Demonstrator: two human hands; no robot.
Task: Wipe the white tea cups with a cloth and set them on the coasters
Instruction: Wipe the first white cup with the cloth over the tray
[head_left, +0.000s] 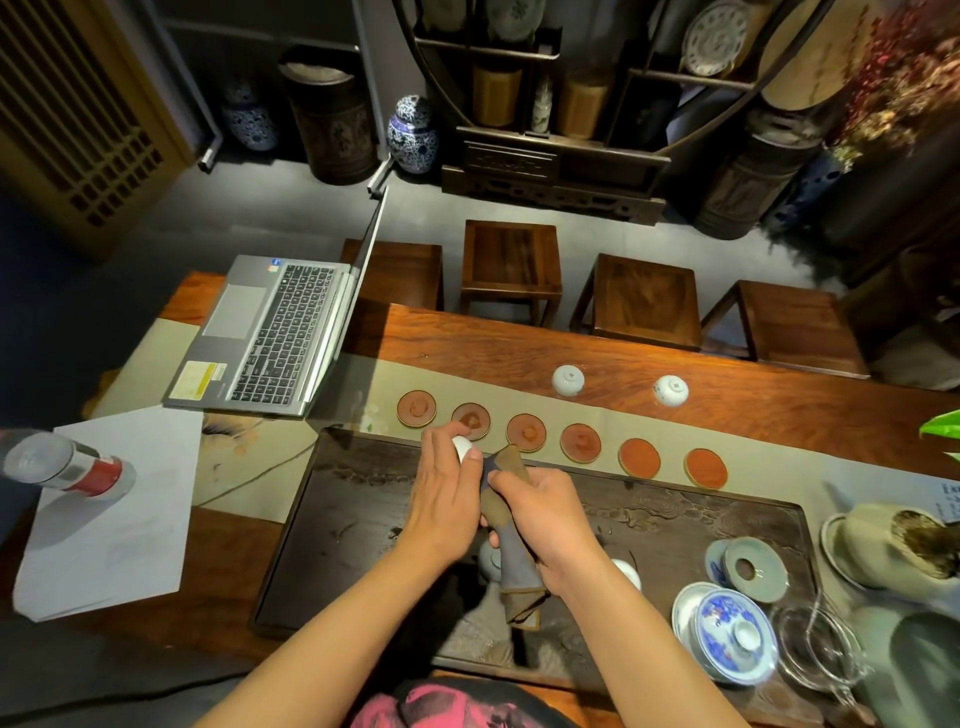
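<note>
Left hand (448, 499) grips a white tea cup (461, 448) at frame centre; right hand (540, 519) clutches the cloth (506, 525) against it. Six coasters (525, 432) line up just above. Two upturned cups (567, 380) sit beyond; a laptop (275, 332) stands upper left.

Grey floor (291, 208), four dark wooden stools (511, 262), carved display shelf (556, 161), latticed screen (78, 119).

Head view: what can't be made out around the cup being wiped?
- Small white tea cup in the left hand: mostly hidden by fingers.
- Brown-and-blue cloth gripped by the right hand: contact with the cup hidden.
- Two white cups on the dark carved tea tray: behind wrists, cloth.
- Coaster motifs: too small.
</note>
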